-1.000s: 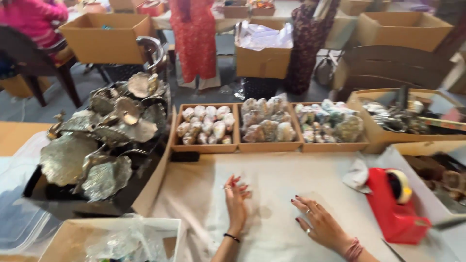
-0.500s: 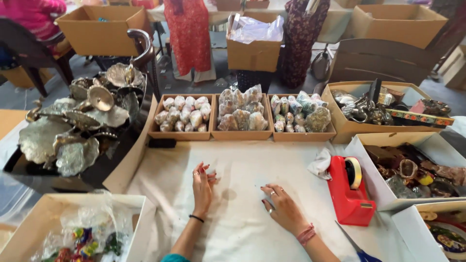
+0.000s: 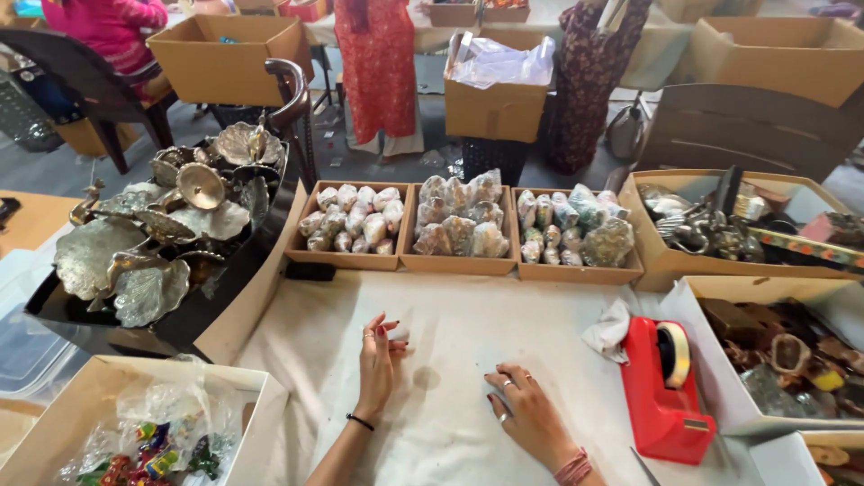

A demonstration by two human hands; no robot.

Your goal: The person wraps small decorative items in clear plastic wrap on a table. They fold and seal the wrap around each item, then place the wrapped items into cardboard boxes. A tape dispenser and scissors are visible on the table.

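Both hands lie on the white paper (image 3: 450,360) that covers the table, and neither one holds anything. The left hand (image 3: 378,355) rests on its side with the fingers loosely curled, touching the sheet. The right hand (image 3: 526,409) lies flat, palm down, fingers a little spread (rings show on both hands). It looks like the person is smoothing or readying the sheet, so the work seems to be at its very start. Beyond the hands stand three small boxes in a row: the left box (image 3: 346,261), the middle box (image 3: 459,263) and the right box (image 3: 576,270), each full of small wrapped lumps. A red tape holder (image 3: 661,391) sits just beside the right hand, and a crumpled cloth (image 3: 607,328) lies near it. To go on, a hand would likely have to reach across the sheet to one of the boxes and pick a piece.
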